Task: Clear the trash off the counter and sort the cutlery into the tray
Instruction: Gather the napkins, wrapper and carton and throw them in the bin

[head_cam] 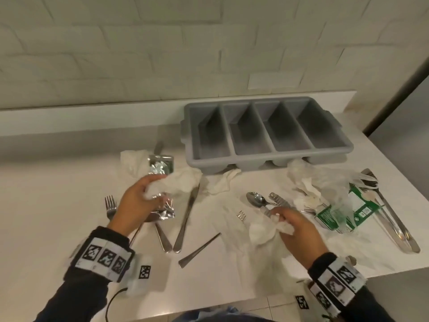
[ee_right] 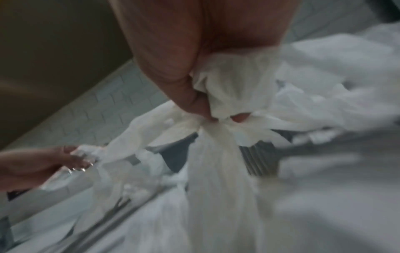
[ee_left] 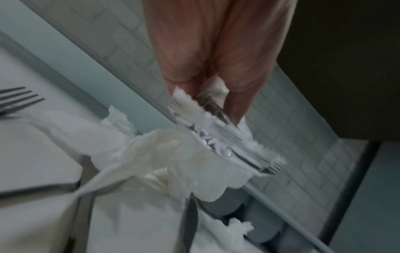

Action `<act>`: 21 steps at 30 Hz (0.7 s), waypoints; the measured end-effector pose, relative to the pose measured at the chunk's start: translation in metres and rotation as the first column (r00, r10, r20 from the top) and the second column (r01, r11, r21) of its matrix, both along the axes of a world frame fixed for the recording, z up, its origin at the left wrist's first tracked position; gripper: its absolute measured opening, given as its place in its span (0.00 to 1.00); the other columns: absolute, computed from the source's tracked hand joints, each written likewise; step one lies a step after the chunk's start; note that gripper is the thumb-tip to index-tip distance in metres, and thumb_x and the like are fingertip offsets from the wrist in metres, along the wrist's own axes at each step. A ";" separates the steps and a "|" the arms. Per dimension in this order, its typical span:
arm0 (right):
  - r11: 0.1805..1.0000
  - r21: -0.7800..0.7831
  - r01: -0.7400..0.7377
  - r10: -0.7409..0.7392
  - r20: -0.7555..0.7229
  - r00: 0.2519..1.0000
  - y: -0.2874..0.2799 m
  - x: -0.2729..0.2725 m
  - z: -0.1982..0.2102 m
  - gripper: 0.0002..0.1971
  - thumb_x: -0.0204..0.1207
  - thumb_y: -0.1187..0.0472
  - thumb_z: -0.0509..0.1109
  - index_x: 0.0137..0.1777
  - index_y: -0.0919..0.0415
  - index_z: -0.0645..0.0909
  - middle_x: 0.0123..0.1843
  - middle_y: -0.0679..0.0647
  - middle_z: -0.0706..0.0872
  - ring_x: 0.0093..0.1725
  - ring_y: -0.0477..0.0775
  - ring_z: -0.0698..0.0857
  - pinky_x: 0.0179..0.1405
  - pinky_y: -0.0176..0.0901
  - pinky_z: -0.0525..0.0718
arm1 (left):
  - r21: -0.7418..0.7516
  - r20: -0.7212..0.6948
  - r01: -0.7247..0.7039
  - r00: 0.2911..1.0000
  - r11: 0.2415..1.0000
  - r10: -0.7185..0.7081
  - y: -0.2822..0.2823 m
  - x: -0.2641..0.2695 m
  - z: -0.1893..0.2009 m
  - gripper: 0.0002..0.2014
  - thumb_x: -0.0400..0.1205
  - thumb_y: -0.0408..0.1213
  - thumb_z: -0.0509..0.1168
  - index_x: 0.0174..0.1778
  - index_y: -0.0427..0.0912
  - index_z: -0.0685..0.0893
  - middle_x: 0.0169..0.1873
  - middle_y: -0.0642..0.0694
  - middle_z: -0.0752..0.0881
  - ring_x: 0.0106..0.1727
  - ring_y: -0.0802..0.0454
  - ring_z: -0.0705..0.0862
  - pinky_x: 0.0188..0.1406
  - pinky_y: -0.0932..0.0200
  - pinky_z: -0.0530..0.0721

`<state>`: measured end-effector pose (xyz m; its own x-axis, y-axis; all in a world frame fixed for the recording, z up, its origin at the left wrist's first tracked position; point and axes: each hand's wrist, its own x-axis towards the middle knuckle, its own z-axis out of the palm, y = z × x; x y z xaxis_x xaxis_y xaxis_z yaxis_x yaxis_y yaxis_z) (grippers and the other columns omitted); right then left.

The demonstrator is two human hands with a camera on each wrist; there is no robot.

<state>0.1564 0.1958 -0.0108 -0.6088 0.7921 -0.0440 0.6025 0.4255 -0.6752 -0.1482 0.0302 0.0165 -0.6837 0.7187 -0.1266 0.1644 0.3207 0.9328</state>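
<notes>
My left hand (head_cam: 148,196) grips a crumpled white napkin (head_cam: 176,184) together with a silver foil wrapper (head_cam: 166,209), lifted just above the counter; the left wrist view shows the same napkin (ee_left: 173,162) and foil wrapper (ee_left: 218,137) pinched in my fingers (ee_left: 236,102). My right hand (head_cam: 287,220) clutches another white napkin (head_cam: 264,230), bunched between thumb and fingers (ee_right: 194,102). The grey four-compartment tray (head_cam: 267,156) stands at the back with nothing in it. Forks (head_cam: 110,205), a knife (head_cam: 186,217), spoons (head_cam: 256,199) and a loose handle (head_cam: 199,248) lie scattered on the white counter.
More napkins (head_cam: 133,162) and a second foil wrapper (head_cam: 161,166) lie at the left of the tray, another napkin (head_cam: 222,182) in front of it. At the right sit a clear plastic glove (head_cam: 329,180), a green carton (head_cam: 341,212) and long tongs (head_cam: 394,224). The counter edge (head_cam: 383,273) runs near my right wrist.
</notes>
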 end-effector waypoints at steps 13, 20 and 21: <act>0.834 -0.190 -0.517 0.545 0.423 0.724 -0.041 -0.062 -0.005 0.14 0.71 0.71 0.65 0.45 0.51 0.86 0.83 0.44 0.56 0.73 0.52 0.71 0.71 0.40 0.72 | -0.723 -0.264 0.083 0.885 0.686 -0.385 0.039 -0.071 -0.044 0.48 0.66 0.44 0.78 0.78 0.42 0.58 0.63 0.36 0.82 0.63 0.36 0.82 0.66 0.45 0.80; 0.911 -0.121 -0.394 0.402 0.468 0.787 -0.035 -0.053 -0.028 0.18 0.72 0.68 0.65 0.60 0.53 0.75 0.63 0.54 0.80 0.59 0.56 0.79 0.57 0.38 0.73 | -0.663 -0.275 0.082 0.898 0.744 -0.344 0.033 -0.065 -0.022 0.44 0.79 0.36 0.67 0.83 0.47 0.43 0.71 0.29 0.76 0.69 0.34 0.79 0.70 0.45 0.74; 0.927 -0.137 -0.350 0.373 0.447 0.813 -0.031 -0.049 -0.030 0.23 0.71 0.69 0.65 0.65 0.51 0.71 0.61 0.54 0.82 0.58 0.56 0.81 0.57 0.41 0.75 | -0.618 -0.297 0.065 0.903 0.784 -0.309 0.029 -0.061 -0.016 0.42 0.81 0.34 0.63 0.82 0.49 0.40 0.70 0.28 0.76 0.66 0.33 0.80 0.67 0.45 0.76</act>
<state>0.1073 0.1644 -0.0404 -0.7519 0.5088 -0.4193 0.6549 0.6499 -0.3858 -0.2097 0.0594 0.0008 -0.6249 0.7060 -0.3331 0.5645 0.7034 0.4319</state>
